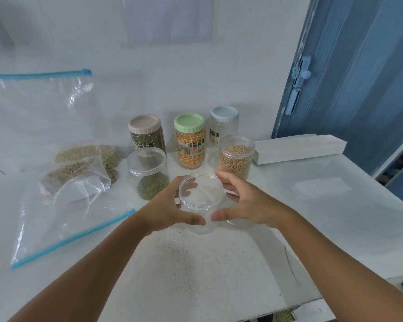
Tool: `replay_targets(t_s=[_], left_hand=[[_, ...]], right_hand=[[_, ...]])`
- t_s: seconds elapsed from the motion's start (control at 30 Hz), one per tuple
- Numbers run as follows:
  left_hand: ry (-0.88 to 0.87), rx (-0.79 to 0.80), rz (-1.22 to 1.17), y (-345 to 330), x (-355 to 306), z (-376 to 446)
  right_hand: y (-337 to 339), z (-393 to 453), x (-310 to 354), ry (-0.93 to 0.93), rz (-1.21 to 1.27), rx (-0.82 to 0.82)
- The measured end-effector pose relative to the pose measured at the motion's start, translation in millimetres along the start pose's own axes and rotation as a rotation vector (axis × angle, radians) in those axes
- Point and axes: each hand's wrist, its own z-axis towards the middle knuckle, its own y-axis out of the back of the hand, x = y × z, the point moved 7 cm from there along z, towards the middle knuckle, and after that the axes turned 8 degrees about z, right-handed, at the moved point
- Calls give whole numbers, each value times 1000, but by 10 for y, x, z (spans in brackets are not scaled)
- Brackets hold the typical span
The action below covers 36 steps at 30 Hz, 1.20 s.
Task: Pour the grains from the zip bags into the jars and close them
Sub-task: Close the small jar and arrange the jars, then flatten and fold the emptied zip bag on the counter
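An empty clear jar (201, 201) without a lid stands at the middle of the table. My left hand (172, 208) and my right hand (244, 203) grip it from either side, thumbs in front. Behind it stand an open jar of green grains (149, 175) and an open jar of beige beans (236, 156). Further back are a pink-lidded jar (146, 133), a green-lidded jar of corn (190, 142) and a blue-lidded empty jar (224, 124). Zip bags of grain (84, 163) lie at the left. An empty zip bag (56, 219) lies in front of them.
A white table (196, 263) bears everything. A long white box (298, 147) lies at the back right. Another empty zip bag (37, 98) leans against the white wall at the left. A blue door (349, 77) stands at the right, past the table edge.
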Motion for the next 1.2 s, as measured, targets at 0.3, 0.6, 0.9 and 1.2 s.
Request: replay_targets(t_s=[0.3, 0.6, 0.9, 1.2], left_hand=[[80, 61, -61, 6, -40, -92], [166, -73, 207, 552, 305, -846], [311, -657, 547, 1866, 1251, -1966], [572, -519, -44, 2042, 2057, -2308]], right_hand=[[-110, 113, 45, 51, -40, 4], [57, 13, 367, -15, -146, 23], [-987, 350, 1493, 276, -487, -133], [-2171, 1042, 844, -114, -293, 68]])
